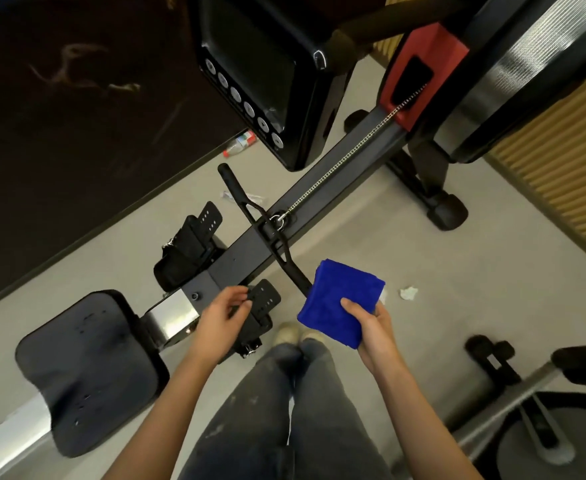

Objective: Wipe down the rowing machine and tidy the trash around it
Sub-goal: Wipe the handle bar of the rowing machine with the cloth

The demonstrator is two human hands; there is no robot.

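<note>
Rowing machine (236, 261) runs diagonally across the floor (371, 237), its seat (87, 368) at lower left. Right hand (374, 327) grips a folded blue cloth (340, 301), held above the handle's (267, 226) near end, contact not discernible. Left hand (222, 315) hovers with curled fingers at the near footrest (262, 306); grip cannot be determined. Trash on the floor: bottle (240, 144), wrapper (227, 195), crumpled tissue (408, 293) beside the cloth.

Exercise bike (523, 445) near slatted wall (561, 150)
</note>
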